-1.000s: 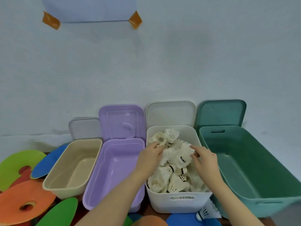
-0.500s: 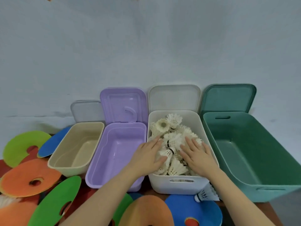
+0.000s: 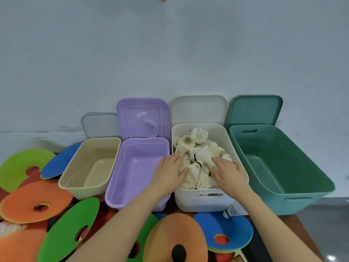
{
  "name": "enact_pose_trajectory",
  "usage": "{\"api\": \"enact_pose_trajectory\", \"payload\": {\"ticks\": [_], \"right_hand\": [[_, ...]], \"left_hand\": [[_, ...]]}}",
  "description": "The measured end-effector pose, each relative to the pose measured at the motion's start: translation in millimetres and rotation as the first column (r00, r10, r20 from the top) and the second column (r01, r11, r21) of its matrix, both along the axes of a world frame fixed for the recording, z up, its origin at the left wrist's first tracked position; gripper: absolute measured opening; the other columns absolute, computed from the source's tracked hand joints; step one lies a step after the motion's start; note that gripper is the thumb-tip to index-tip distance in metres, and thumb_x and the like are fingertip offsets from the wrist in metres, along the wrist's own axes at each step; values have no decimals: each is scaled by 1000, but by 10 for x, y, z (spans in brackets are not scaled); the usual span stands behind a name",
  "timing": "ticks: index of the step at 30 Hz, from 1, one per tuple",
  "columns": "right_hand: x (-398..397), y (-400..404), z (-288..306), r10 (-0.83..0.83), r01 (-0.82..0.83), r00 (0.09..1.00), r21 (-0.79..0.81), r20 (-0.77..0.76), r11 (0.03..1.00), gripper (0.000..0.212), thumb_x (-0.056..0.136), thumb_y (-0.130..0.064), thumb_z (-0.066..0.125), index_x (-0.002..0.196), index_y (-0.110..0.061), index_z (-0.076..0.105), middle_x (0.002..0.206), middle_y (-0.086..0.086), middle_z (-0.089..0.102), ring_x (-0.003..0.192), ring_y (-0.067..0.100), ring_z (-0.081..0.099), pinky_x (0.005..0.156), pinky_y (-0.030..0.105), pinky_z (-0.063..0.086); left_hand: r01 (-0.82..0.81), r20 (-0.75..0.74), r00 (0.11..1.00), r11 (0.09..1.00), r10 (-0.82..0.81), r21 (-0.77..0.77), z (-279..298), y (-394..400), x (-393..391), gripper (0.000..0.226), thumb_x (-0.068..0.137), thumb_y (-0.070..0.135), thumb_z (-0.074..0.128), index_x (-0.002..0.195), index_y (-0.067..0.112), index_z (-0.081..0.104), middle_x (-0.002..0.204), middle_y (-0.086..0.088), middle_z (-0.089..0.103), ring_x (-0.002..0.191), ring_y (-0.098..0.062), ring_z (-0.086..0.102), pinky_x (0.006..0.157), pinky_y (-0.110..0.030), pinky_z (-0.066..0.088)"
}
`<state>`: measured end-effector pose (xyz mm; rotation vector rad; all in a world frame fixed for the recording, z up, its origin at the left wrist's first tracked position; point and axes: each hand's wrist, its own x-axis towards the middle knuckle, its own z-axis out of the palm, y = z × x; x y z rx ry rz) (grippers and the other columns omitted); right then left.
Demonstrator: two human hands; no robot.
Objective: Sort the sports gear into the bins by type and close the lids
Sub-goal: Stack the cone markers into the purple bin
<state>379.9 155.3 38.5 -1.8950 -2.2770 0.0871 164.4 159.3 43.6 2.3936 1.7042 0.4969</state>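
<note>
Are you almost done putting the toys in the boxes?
Not yet. Done: most shuttlecocks are piled in the white bin. In hand: the left hand and right hand lie flat on that pile, pressing it down. Left: one stray shuttlecock and the discs are outside, the beige bin, purple bin and green bin look empty, and every lid is off.

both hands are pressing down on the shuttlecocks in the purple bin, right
Not quite. The head view shows the left hand and right hand flat on the shuttlecocks in the white bin; the purple bin holds none.
</note>
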Motion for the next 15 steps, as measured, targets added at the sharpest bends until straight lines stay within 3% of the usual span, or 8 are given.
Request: {"api": "enact_pose_trajectory", "payload": {"ticks": [3, 7, 10, 15], "right_hand": [[-150, -216, 23, 28, -16, 995, 132, -94, 991, 44, 99, -40, 30, 136, -21, 42, 137, -6, 47, 130, 13, 38, 106, 31, 15], [-365, -567, -59, 61, 13, 968, 294, -242, 956, 51, 92, -42, 26, 121, -15, 57, 116, -2, 63, 111, 20, 55, 94, 26, 22], [-492, -860, -122, 55, 55, 938, 305, -341, 951, 45, 92, -38, 30, 116, -14, 60, 106, -2, 64, 102, 19, 57, 89, 24, 26], [-520, -1345, -306, 11, 95, 934, 277, -358, 956, 41, 89, -38, 34, 107, -15, 63, 92, -3, 65, 86, 20, 58, 77, 24, 27]], "left_hand": [[0, 63, 998, 998, -3, 63, 99, -208, -120, 49, 98, 34, 40, 143, 17, 33, 152, 2, 28, 138, -12, 24, 109, -25, 11], [34, 80, 996, 996, -41, 88, 143, -533, -314, 47, 98, 30, 43, 142, 17, 35, 150, 0, 31, 137, -15, 27, 108, -26, 12], [46, 100, 993, 995, -55, 83, 86, -775, -421, 45, 97, 27, 44, 141, 17, 38, 148, 1, 35, 135, -15, 28, 105, -24, 10], [40, 124, 991, 999, -44, 34, -131, -1128, -474, 43, 96, 28, 44, 137, 19, 42, 144, 4, 39, 132, -14, 32, 104, -26, 13]]}}
